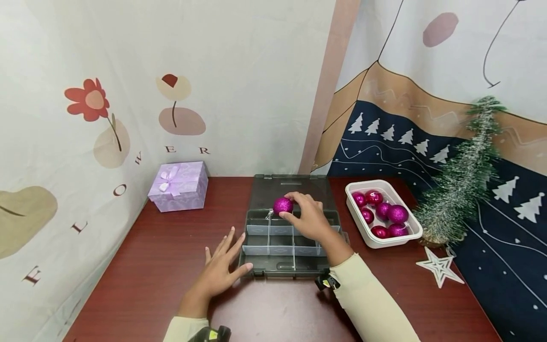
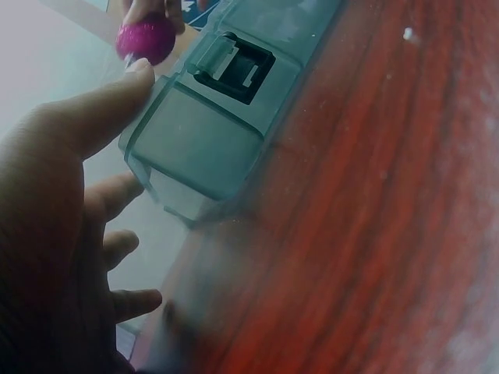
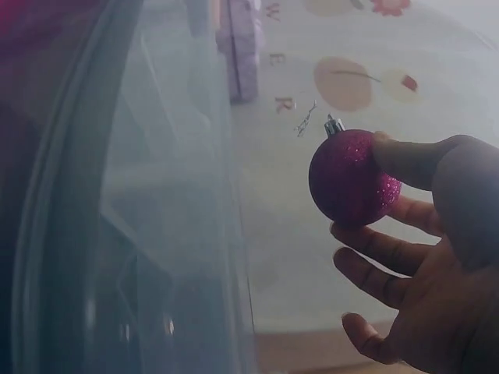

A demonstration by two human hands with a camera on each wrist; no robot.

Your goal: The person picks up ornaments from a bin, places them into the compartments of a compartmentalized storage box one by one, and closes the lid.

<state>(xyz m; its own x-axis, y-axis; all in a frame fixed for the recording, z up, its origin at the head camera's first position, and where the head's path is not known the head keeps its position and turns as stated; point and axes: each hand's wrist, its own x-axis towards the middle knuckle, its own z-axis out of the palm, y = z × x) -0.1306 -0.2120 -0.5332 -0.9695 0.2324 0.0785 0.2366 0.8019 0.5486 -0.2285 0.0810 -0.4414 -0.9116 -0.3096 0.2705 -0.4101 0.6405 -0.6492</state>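
Note:
Between thumb and fingers, my right hand pinches a glittery magenta Christmas bauble over the far compartments of a clear grey divided storage box. The bauble's silver cap and a thin silver string show in the right wrist view, pointing away from the palm. The box's lid is folded back behind it. My left hand lies at the box's near left corner, fingers spread and straight, thumb by the front edge. In the left wrist view, its thumb and index fingertips are right at the box's corner, beside a dark latch.
A white tray of several shiny and glittery baubles stands right of the box. Beyond it are a small frosted Christmas tree and a white star. A lilac gift box with a bow sits at the back left.

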